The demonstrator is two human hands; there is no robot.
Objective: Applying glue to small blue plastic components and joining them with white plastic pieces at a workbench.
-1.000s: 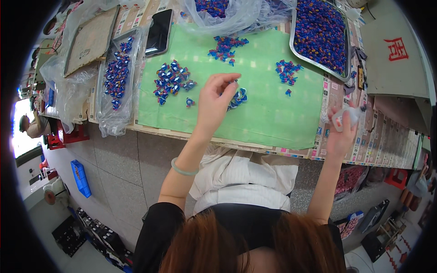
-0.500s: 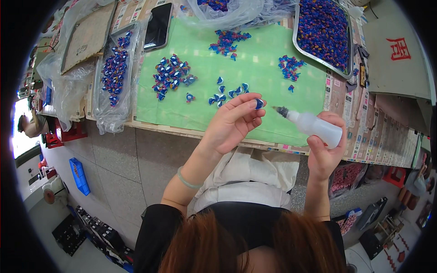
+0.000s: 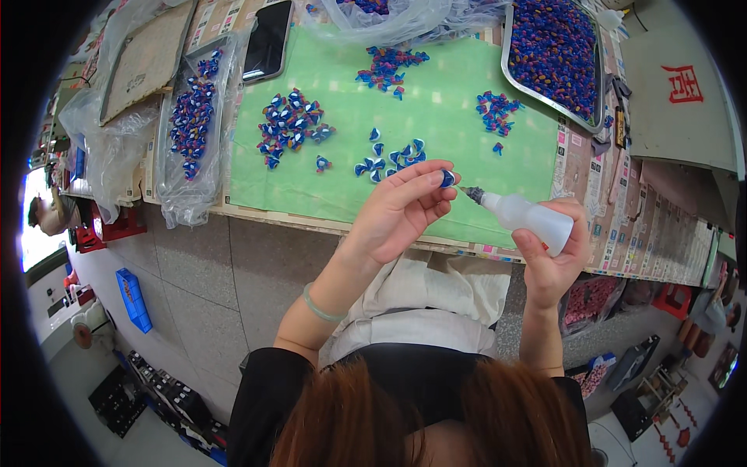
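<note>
Between thumb and fingertips, my left hand pinches a small blue and white piece. My right hand is wrapped round a white squeeze bottle, tilted so its dark narrow nozzle points left, close beside the piece. Whether the tip touches the piece I cannot tell. Just beyond my left hand, several loose blue and white pieces lie on the green sheet. Farther left is a heap of blue, white and reddish pieces. Small blue and red parts lie in a cluster at right.
A metal tray full of small coloured parts stands at the far right. At left, a plastic-lined tray holds assembled pieces, beside a phone. A clear plastic bag lies at the back. The table's front edge runs under my hands.
My right hand has brought the bottle left, so its nozzle is nearer the piece. My left hand has shifted only slightly and still pinches the piece.
</note>
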